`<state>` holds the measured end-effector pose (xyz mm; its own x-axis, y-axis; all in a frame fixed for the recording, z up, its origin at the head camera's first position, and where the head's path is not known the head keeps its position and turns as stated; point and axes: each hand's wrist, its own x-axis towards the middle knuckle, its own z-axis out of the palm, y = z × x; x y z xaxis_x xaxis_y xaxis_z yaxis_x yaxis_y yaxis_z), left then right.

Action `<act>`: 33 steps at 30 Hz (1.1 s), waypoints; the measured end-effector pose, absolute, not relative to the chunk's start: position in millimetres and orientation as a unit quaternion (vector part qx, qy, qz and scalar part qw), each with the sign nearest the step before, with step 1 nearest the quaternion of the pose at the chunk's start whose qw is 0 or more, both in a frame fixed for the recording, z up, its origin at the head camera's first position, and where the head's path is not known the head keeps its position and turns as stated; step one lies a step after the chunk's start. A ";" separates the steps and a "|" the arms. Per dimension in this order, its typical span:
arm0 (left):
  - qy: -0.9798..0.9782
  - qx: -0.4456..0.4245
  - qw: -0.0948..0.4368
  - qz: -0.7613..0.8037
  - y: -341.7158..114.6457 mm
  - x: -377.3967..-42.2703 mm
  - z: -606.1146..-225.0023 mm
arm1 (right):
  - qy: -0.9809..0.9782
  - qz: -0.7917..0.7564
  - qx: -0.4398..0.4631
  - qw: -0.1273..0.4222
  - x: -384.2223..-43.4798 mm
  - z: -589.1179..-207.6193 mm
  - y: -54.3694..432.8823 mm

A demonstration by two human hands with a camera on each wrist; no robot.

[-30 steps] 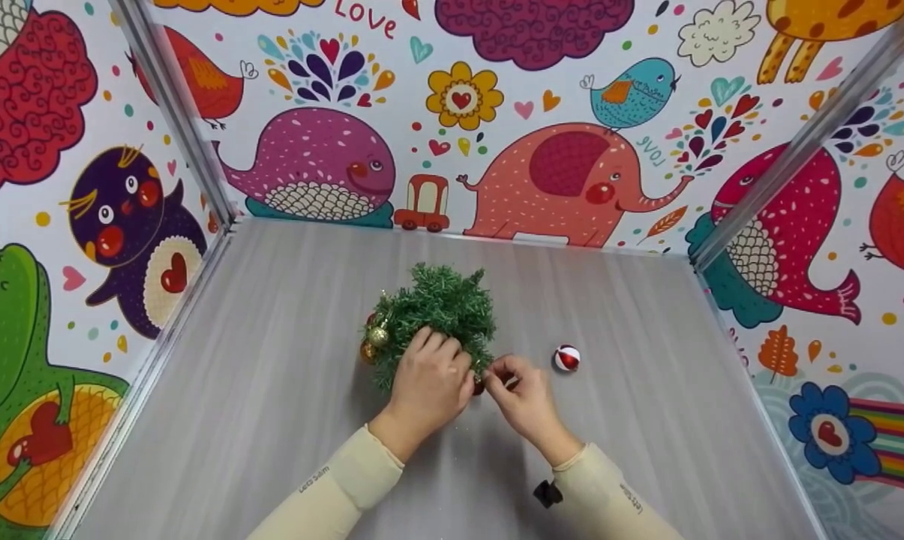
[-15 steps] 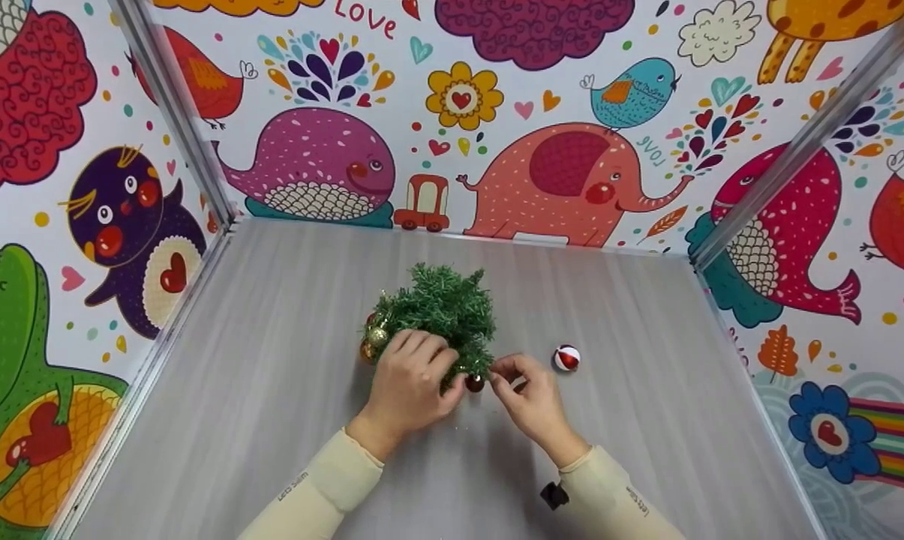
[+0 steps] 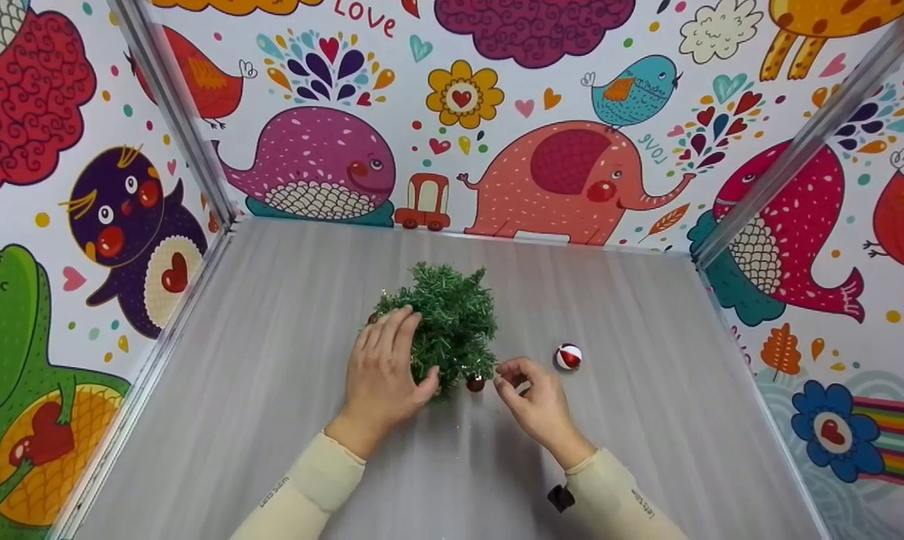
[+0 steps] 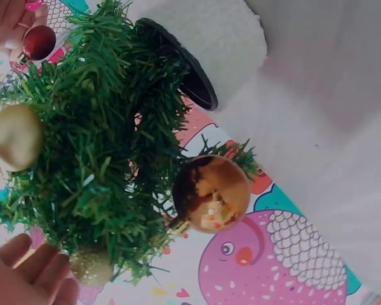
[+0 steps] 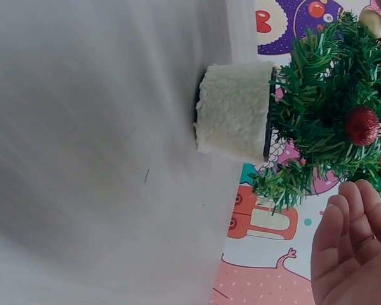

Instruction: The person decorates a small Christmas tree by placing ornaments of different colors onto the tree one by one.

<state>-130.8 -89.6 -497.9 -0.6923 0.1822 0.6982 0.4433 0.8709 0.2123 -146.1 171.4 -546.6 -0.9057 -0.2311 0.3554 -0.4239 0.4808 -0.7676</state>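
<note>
A small artificial Christmas tree stands in the middle of the table; the right wrist view shows its white fuzzy pot. My left hand is at the tree's left side, fingers extended over the branches and thumb apart. Around it hang a smooth gold bauble, a glittery gold one and a shiny copper one. On the right side hangs a red bauble. Just right of it is my right hand, its fingers loosely bent with nothing visible between them.
A red-and-white bauble lies loose on the grey table, right of the tree. Cartoon-printed walls surround the table's back and sides, with metal posts at the corners.
My left hand has moved left from the tree's front to its left side, its fingers spreading. The right hand has drawn slightly right, away from the red bauble, which stays on the tree.
</note>
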 end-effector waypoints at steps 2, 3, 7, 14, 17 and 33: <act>-0.908 -0.167 0.336 -0.186 -90.2 -130.9 -498.0 | -0.860 0.465 0.187 0.097 -144.8 -547.0 173.2; -0.911 -0.165 0.329 -0.184 -90.3 -130.9 -497.9 | -0.863 0.461 0.185 0.095 -144.4 -547.6 174.2; -0.917 -0.163 0.317 -0.176 -90.2 -130.5 -497.8 | -0.873 0.441 0.183 0.095 -143.7 -550.9 179.0; -0.921 -0.164 0.311 -0.170 -89.2 -131.2 -496.3 | -0.889 0.412 0.174 0.100 -144.6 -556.7 189.6; -0.923 -0.162 0.307 -0.168 -89.6 -130.8 -496.3 | -0.894 0.405 0.165 0.095 -145.7 -560.0 195.2; -0.921 -0.161 0.314 -0.166 -89.2 -130.4 -496.5 | -0.912 0.350 0.078 0.201 -172.4 -588.5 262.1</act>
<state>-130.4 -89.2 -496.5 -0.7515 0.1925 0.6310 0.4006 0.8931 0.2047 -172.4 262.1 -588.5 -0.9068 -0.0006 0.4215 -0.2822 0.7437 -0.6061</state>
